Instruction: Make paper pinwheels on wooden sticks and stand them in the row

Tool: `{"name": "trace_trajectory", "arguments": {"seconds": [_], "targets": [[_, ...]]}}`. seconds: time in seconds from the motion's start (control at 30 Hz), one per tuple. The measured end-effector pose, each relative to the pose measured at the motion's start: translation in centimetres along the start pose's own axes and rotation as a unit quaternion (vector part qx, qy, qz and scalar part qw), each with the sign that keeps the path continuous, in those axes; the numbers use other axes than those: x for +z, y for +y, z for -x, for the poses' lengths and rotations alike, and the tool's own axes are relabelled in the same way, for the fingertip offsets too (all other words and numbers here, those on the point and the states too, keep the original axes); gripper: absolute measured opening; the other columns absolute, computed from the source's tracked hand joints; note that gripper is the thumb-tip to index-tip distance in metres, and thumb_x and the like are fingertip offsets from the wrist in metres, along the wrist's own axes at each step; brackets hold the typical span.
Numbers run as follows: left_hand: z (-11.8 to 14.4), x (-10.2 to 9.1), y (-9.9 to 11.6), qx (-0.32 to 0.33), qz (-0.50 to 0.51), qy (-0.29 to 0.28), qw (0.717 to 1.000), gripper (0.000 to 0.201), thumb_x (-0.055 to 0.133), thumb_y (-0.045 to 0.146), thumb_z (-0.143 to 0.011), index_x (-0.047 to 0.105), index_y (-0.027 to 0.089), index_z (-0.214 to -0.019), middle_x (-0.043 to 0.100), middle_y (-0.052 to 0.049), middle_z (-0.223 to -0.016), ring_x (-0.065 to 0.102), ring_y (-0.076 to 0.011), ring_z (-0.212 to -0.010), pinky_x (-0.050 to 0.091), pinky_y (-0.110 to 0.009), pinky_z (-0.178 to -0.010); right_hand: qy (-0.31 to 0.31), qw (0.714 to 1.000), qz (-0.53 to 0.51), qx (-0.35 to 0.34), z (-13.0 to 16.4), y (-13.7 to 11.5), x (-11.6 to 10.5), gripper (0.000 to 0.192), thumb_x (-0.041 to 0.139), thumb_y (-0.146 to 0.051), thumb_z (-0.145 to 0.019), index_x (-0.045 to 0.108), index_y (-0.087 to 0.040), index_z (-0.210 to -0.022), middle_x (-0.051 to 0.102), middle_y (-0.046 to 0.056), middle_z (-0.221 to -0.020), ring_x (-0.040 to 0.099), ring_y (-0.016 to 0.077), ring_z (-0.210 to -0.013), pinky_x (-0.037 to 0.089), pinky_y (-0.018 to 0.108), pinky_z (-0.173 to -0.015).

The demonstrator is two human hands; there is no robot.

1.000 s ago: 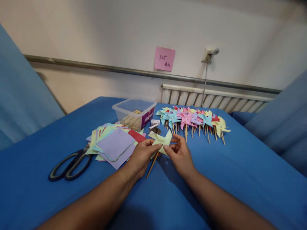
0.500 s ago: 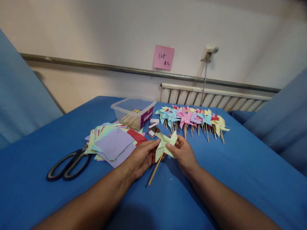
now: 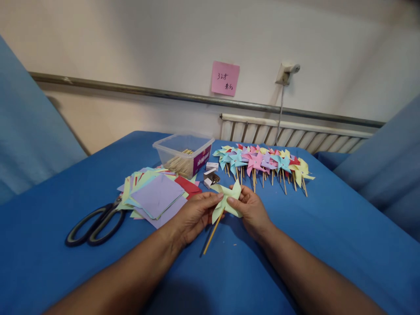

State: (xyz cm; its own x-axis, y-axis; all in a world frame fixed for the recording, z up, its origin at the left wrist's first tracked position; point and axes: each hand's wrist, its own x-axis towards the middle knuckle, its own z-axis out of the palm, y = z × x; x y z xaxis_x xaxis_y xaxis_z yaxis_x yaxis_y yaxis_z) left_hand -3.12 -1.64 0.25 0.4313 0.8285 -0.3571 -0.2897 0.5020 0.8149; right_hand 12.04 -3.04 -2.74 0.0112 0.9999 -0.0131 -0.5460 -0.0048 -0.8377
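Between my two hands is a pale green paper pinwheel (image 3: 226, 202) on a thin wooden stick (image 3: 212, 236) that slants down toward me. My left hand (image 3: 197, 214) is closed on its left side, the thumb pressed near the centre. On the other side my right hand (image 3: 251, 211) pinches the paper with its thumb on the front face and its fingers behind. Just beyond the pinwheel, a small open box (image 3: 210, 178) holds tiny metal pieces. The fingertips behind the paper are hidden.
Left of my hands lie stacked coloured paper squares (image 3: 157, 195) and large black-handled scissors (image 3: 95, 225). A clear plastic tub (image 3: 173, 162) of wooden sticks stands behind them. Many finished pinwheels (image 3: 256, 162) lie at the back right of the blue-covered table (image 3: 328, 253).
My left thumb has moved inward onto the pinwheel, nearer its centre. My right hand keeps its pinch, and the view has shifted very slightly.
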Motion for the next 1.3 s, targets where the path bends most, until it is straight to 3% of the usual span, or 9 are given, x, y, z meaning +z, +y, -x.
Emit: {"name": "trace_trajectory", "arguments": {"seconds": [0.57,0.7,0.8,0.97,1.3], "targets": [[0.2,0.2,0.0,-0.009,0.031,-0.003,0.999,0.02,0.076,0.024,-0.071,0.064,0.013,-0.081,0.068,-0.005,-0.071,0.064,-0.0137,-0.063,0.054,-0.025,-0.066,-0.06,0.997,-0.049,0.024,-0.2,0.3,-0.6,0.039,0.083,-0.019,-0.063,0.063,-0.017,-0.097,0.074,0.003,-0.089,0.069,0.0123,-0.073,0.054,0.022,-0.07],[0.4,0.3,0.3,0.008,0.033,-0.039,0.999,0.024,0.068,0.034,-0.079,0.066,0.012,-0.089,0.071,-0.009,-0.082,0.066,-0.016,-0.07,0.054,-0.027,-0.069,-0.055,0.997,-0.048,0.024,-0.4,0.2,-0.8,0.04,0.083,-0.02,-0.063,0.063,-0.018,-0.097,0.074,0.002,-0.089,0.069,0.0133,-0.074,0.054,0.025,-0.073],[0.7,0.5,0.6,0.03,0.01,-0.042,0.999,0.024,0.071,0.029,-0.076,0.065,0.013,-0.092,0.071,-0.007,-0.082,0.066,-0.0147,-0.071,0.053,-0.027,-0.071,-0.036,0.998,-0.052,0.023,-0.5,0.2,-0.9,0.04,0.084,-0.021,-0.062,0.063,-0.018,-0.096,0.073,0.003,-0.088,0.069,0.0138,-0.073,0.054,0.025,-0.071],[0.3,0.5,0.2,0.097,-0.088,0.009,0.991,0.04,0.079,0.02,-0.062,0.061,0.014,-0.098,0.072,-0.005,-0.078,0.066,-0.0151,-0.067,0.05,-0.025,-0.067,-0.019,0.997,-0.066,0.027,-0.5,0.1,-0.7,0.041,0.084,-0.019,-0.061,0.063,-0.016,-0.096,0.074,0.004,-0.087,0.069,0.0144,-0.073,0.053,0.025,-0.07],[0.1,0.6,-0.8,0.246,-0.284,0.095,0.922,0.031,0.066,0.035,-0.076,0.061,0.018,-0.101,0.072,-0.001,-0.071,0.065,-0.0171,-0.065,0.047,-0.025,-0.059,-0.01,0.998,-0.064,0.017,-0.2,0.3,0.2,0.036,0.083,-0.021,-0.062,0.065,-0.016,-0.093,0.074,0.005,-0.088,0.068,0.0141,-0.072,0.053,0.025,-0.07]]}}
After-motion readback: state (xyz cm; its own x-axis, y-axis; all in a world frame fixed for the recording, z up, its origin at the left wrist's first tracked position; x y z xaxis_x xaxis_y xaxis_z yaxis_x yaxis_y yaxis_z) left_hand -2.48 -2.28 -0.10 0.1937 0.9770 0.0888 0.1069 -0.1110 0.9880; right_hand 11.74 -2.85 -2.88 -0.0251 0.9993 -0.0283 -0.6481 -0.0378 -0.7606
